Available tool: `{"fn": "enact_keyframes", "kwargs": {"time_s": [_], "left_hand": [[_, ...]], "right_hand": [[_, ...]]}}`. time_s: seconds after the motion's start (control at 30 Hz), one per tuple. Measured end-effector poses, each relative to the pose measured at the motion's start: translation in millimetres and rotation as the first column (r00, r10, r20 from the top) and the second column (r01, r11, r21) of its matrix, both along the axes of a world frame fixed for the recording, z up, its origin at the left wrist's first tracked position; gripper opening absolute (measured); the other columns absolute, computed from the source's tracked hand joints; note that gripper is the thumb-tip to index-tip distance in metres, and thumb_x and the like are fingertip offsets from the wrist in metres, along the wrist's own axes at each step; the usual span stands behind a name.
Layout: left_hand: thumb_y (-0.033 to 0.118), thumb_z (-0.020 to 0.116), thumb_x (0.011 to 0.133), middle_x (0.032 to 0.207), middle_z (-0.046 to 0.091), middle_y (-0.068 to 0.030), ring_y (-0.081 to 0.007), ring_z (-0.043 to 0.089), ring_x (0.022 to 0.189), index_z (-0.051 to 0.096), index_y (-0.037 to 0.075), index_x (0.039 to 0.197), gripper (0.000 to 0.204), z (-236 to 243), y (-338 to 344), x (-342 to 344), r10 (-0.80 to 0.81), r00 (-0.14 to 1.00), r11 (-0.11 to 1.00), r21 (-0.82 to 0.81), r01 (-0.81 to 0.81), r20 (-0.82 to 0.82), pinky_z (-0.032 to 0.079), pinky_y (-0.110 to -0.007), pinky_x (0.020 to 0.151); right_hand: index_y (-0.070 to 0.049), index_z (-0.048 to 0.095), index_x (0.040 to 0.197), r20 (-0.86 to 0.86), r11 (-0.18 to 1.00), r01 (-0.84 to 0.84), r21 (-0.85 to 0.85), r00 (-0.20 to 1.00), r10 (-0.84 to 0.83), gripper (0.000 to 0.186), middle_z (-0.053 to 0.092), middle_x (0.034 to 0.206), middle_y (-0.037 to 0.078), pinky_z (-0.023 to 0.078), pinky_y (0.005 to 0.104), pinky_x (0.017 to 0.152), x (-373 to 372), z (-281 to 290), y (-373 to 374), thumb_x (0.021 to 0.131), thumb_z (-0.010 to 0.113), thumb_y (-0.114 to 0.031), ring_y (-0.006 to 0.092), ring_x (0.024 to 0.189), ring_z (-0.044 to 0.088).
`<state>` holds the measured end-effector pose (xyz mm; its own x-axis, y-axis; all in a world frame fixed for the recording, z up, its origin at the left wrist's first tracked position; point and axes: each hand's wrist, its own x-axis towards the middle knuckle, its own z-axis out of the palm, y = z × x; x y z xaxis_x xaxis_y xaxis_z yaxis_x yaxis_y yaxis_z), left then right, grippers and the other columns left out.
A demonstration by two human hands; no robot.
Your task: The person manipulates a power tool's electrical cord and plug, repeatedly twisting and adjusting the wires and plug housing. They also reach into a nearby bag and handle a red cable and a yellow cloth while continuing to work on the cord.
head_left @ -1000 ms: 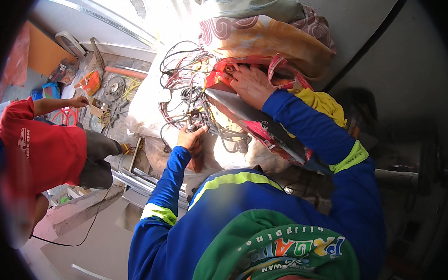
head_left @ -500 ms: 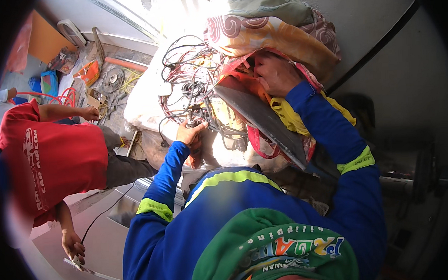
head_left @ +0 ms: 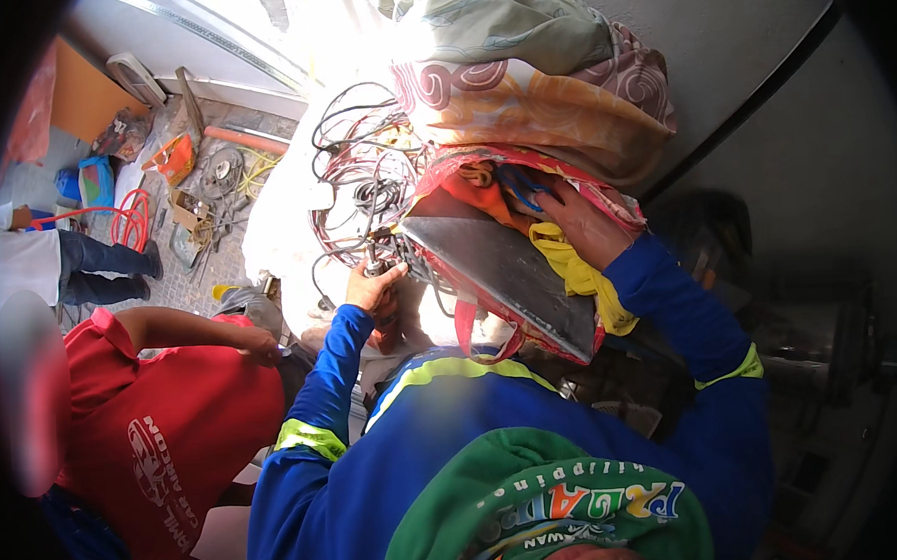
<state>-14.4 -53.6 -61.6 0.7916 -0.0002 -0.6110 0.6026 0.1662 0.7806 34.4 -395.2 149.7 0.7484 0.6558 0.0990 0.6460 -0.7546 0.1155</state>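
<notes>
My left hand [head_left: 367,290] is closed around an orange-red power drill [head_left: 385,333], whose dark chuck end points away from me. Beyond it, black cords [head_left: 377,197] lie tangled on a pale covered surface. My right hand [head_left: 591,229] reaches into an open red bag [head_left: 620,204], fingers stretched out beside a blue cord-like item [head_left: 521,189]. Fingertips are partly hidden inside. Orange cloth [head_left: 477,194] shows in the bag, and yellow cloth [head_left: 573,270] hangs by my right wrist. A dark grey flat panel [head_left: 508,277] forms the side nearest me.
Large patterned fabric bundles [head_left: 541,106] are piled behind the bag against the wall. At left, a person in a red shirt [head_left: 174,422] is close to my left arm. Another person in jeans [head_left: 103,267] stands farther back. Tools, an orange bag [head_left: 171,160] and a red hose [head_left: 131,222] lie on the floor.
My right hand has shifted nearer, its fingers spreading, and the bag's mouth gapes wider with a blue item showing. The red-shirted person has come closer; someone in jeans is now visible behind.
</notes>
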Motion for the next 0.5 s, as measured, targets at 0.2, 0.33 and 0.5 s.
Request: {"fn": "enact_keyframes", "kwargs": {"time_s": [0.2,0.33,0.5], "left_hand": [[0.019,0.086,0.074,0.068,0.06,0.0,-0.0076,0.052,0.051,0.061,0.007,0.096,0.035,0,1,0,-0.036,0.999,0.999,0.017,0.036,0.001,0.041,-0.024,0.046],[0.016,0.087,0.073,0.068,0.061,-0.0001,-0.0074,0.05,0.049,0.063,0.006,0.097,0.036,-16,2,0,0.037,0.998,0.999,0.035,-0.038,0.049,0.038,-0.024,0.044],[0.011,0.084,0.074,0.071,0.064,-0.0033,-0.0096,0.056,0.053,0.061,0.002,0.103,0.039,-34,2,3,0.084,0.996,0.995,0.056,-0.084,-0.005,0.043,-0.024,0.046]], "right_hand": [[-0.013,0.053,0.131,-0.106,0.985,0.162,0.052,0.982,-0.156,0.043,0.066,0.096,0.018,0.054,0.0401,0.082,-4,19,2,0.089,0.052,-0.008,0.0294,0.091,0.067],[-0.022,0.051,0.135,-0.068,0.968,0.129,-0.214,0.987,-0.146,0.048,0.065,0.084,0.016,0.054,0.0415,0.063,-18,63,-3,0.088,0.055,-0.013,0.0282,0.068,0.068],[-0.021,0.055,0.135,0.045,0.991,0.128,-0.048,0.991,-0.126,0.051,0.063,0.106,0.013,0.054,0.0387,0.071,-22,26,20,0.086,0.053,-0.008,0.027,0.086,0.067]]}}
